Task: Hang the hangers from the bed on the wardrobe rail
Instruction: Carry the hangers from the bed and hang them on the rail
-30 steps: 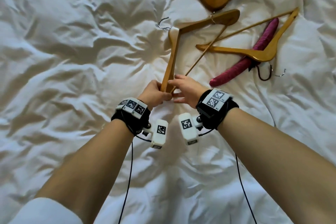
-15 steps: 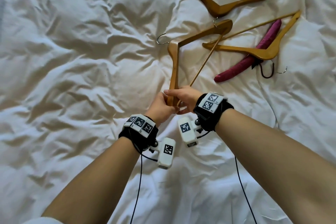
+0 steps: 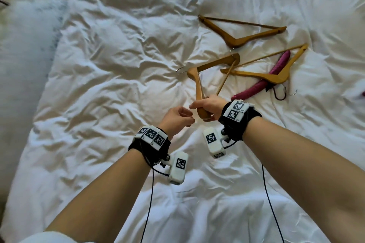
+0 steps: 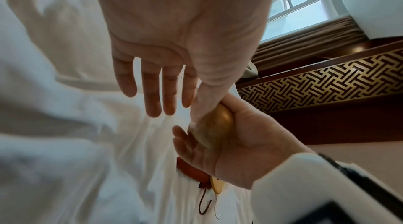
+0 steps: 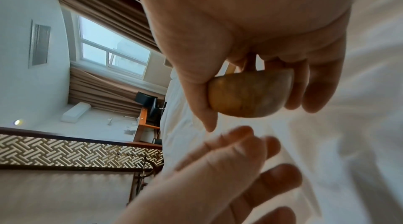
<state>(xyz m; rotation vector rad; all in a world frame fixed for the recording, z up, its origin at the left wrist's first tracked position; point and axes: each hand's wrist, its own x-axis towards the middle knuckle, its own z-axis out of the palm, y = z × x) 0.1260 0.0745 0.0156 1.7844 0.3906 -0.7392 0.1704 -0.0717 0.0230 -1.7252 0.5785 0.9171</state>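
The bed (image 3: 110, 89) is big and white. On it lies the hanger (image 3: 212, 65) — it points away from the grip, hook end far off. The right hand (image 3: 209, 107) curls round its near tip. The left hand (image 3: 176, 119) is just beside — loose, holding nothing.

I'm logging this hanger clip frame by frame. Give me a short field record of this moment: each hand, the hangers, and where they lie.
right hand: grips the end of one wooden hanger
left hand: beside it, holding nothing, fingers relaxed
held hanger's far arm: lies on the bed
other wooden hangers on bed: two, one further away, one to the right
padded magenta hanger: lies under the right-hand wooden one
wardrobe rail: not in view
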